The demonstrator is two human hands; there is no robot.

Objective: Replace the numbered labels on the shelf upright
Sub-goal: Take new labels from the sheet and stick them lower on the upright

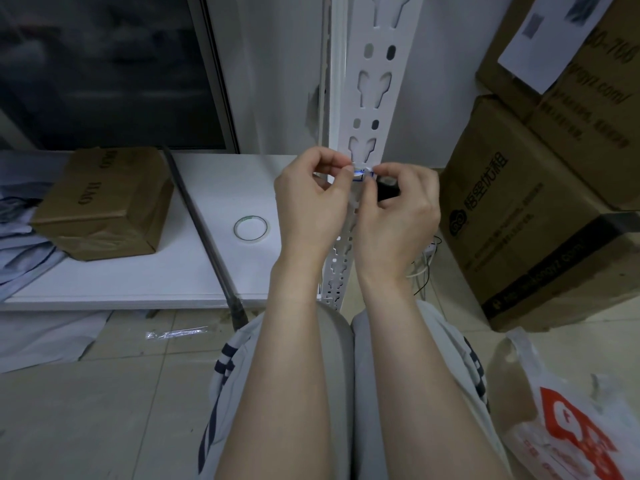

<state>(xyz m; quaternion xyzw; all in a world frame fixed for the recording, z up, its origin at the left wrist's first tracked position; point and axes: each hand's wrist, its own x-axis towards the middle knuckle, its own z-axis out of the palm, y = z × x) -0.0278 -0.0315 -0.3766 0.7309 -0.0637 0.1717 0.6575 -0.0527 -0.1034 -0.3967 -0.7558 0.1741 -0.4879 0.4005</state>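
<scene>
- The label [362, 175], a small white slip with blue marks, lies across the front of the shelf upright [375, 81].
- The left hand [311, 199] pinches its left edge with curled fingers.
- The right hand [398, 213] is curled round a dark object [388, 190] (perhaps a marker) and touches the label's right edge.
- The step looks like seating or peeling this label; I cannot tell which.
- If seating, the next move needs even pressure, then the tape roll [251, 229] lying left of the upright.
</scene>
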